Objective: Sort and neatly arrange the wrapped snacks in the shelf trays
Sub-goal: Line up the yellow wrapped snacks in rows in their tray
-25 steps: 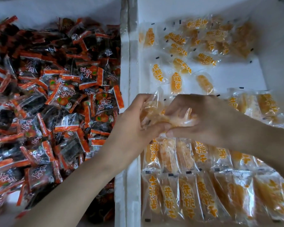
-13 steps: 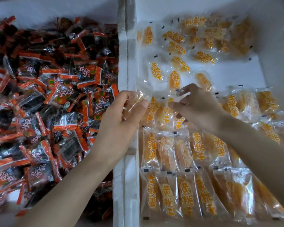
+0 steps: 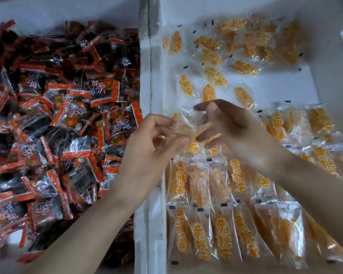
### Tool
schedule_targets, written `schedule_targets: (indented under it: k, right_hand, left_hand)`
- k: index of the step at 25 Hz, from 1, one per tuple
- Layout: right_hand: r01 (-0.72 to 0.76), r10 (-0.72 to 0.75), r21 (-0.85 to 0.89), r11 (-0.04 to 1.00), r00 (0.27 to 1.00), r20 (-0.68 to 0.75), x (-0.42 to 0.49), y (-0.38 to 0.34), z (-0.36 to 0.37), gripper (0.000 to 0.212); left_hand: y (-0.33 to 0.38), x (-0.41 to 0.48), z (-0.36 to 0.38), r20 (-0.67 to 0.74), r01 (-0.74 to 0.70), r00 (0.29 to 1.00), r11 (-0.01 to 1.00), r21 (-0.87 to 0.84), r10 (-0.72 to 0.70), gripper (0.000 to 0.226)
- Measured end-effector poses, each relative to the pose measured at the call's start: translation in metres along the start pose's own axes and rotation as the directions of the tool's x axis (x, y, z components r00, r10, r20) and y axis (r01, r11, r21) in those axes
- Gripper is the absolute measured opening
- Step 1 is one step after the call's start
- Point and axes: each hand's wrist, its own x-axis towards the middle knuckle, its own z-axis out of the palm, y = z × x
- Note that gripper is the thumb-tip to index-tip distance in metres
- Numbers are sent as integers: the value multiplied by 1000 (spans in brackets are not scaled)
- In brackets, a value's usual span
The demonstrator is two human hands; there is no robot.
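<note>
Two white foam trays sit side by side, their rims touching in a chalky ridge that runs straight away from the wrists; the left hand reaches across that ridge, its thumb and curled fingers pinching a clear packet of yellow fruit; the right hand meets it from the other side, forefinger stretched out and the other fingers loosely curled at the packet's far end, though I cannot tell whether they grip it.

Just below the fingertips, in the right tray, yellow packets lie in tidy rows, side by side and upright to the eye; beyond the fingertips more of the same lie loose and scattered on the bare white floor; off past the right knuckles a small heap leans against the wall.

Out beyond the left wrist, the left tray holds a jumbled pile of dark snacks in red-and-orange wrappers.
</note>
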Motion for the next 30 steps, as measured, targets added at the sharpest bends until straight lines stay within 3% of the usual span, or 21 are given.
schedule_targets:
  k: [2,3,5,6,8,11,13,15,16,18,20,22,25,26,28,30]
  right_hand:
    - [-87,72,95,992,986,149,-10,-7,-5,24]
    - [-87,70,115,990,986,149,-13,-6,-8,17]
    - [-28,25,212,977,999,21,-15,-2,-12,1]
    - [55,-38,202,978,996,-86,-16,0,-16,7]
    - [266,-257,10,964,941,-222,-22,5,-23,16]
    - [478,-532,-380,792,846,-43,-35,23,-26,7]
    - [527,-553,-534,661,823,129,-43,37,-27,9]
    - [506,-509,-511,695,848,147,-47,43,-30,21]
    - [452,-468,-450,770,880,83,-49,43,-31,25]
    - [244,-261,-170,955,961,-88,-48,36,-34,18]
    - [67,-60,64,996,991,-117,-42,29,-39,29]
    - [-26,31,91,995,998,-49,-37,24,-43,39]
    - [-76,80,44,996,991,-103,-23,20,-52,16]
    - [-82,83,11,997,984,-158,-14,21,-57,9]
    - [-80,53,-110,991,973,-225,8,28,-66,7]
    - [-53,1,-284,957,984,-179,29,34,-64,10]
  left_hand:
    - [1,2,7,29,23,999,998,-65,-22,26]
    - [2,1,12,57,28,998,994,-103,-23,26]
    - [2,0,21,74,66,996,989,-129,-56,25]
    - [1,0,25,59,115,993,983,-146,-107,25]
    - [3,4,33,83,267,964,916,-299,-254,30]
    - [10,9,40,192,322,946,831,-454,-262,40]
    - [13,9,42,193,288,956,839,-462,-222,29]
    - [10,9,43,205,270,958,867,-418,-200,35]
    - [9,9,43,209,258,959,886,-385,-189,38]
    - [8,8,43,198,211,968,932,-294,-157,39]
    - [10,6,46,196,142,975,973,-180,-106,39]
    - [10,4,52,229,56,973,996,-73,-38,43]
    - [4,7,57,222,-152,967,980,125,122,38]
    - [-1,11,56,209,-257,956,933,252,207,38]
    - [-17,22,54,223,-427,903,723,542,366,49]
    - [-32,32,52,289,-460,880,522,718,378,62]
